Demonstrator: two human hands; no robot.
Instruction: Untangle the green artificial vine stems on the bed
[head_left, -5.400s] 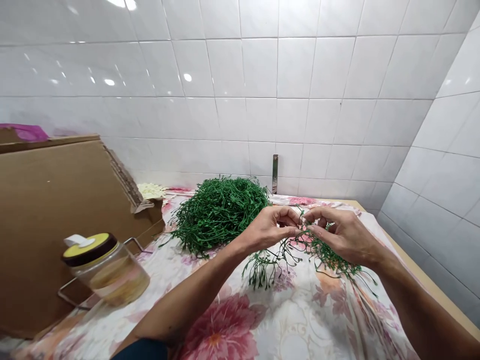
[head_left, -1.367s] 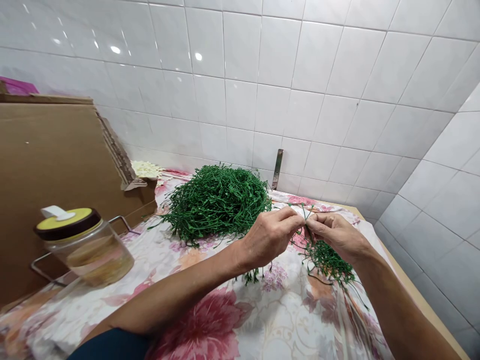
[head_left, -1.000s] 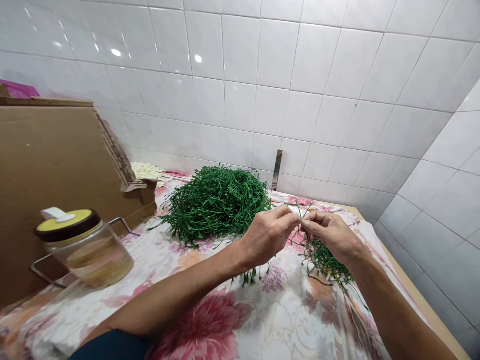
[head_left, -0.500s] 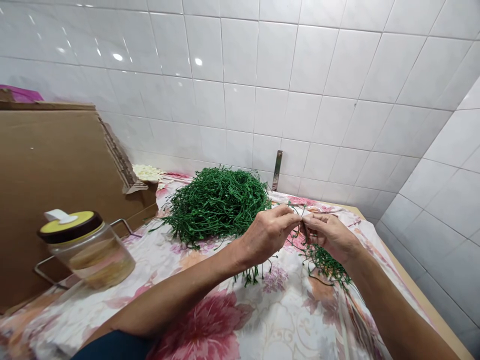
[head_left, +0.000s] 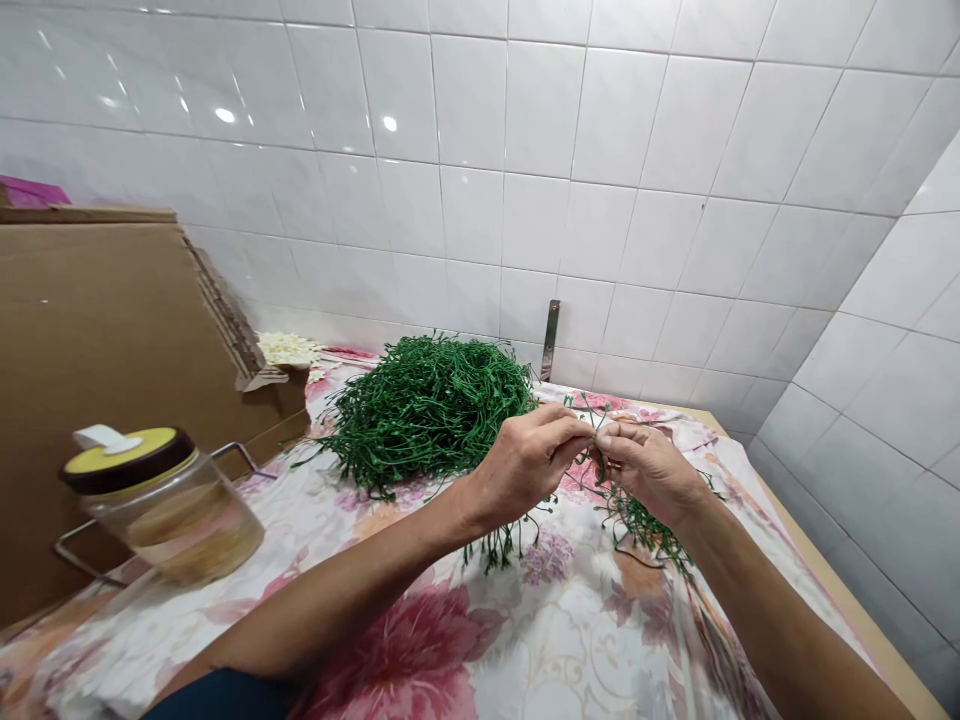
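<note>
My left hand point(head_left: 525, 458) and my right hand point(head_left: 651, 470) meet fingertip to fingertip over the cloth. Both are closed in a pinch on thin green artificial flower stems point(head_left: 598, 466), whose ends stick out above and below the fingers. More green stem ends point(head_left: 496, 545) hang below my left hand; its palm hides whether it grips them. A large tangled pile of green stems point(head_left: 439, 408) lies behind my left hand. Partly covered by my right hand and forearm is a smaller heap of the same stems point(head_left: 649, 528).
A flowered cloth point(head_left: 559, 630) covers the table. On the left stands a tilted clear jar point(head_left: 199, 525) with a yellow and dark lid, beside a cardboard box point(head_left: 90, 370). Small cream pieces point(head_left: 289, 348) lie behind it. A metal strip point(head_left: 550, 340) rises against the tiled wall point(head_left: 472, 210).
The view has shifted slightly, so most things sit a little further left. Both hands keep their pinch on the stems, with only small finger movements.
</note>
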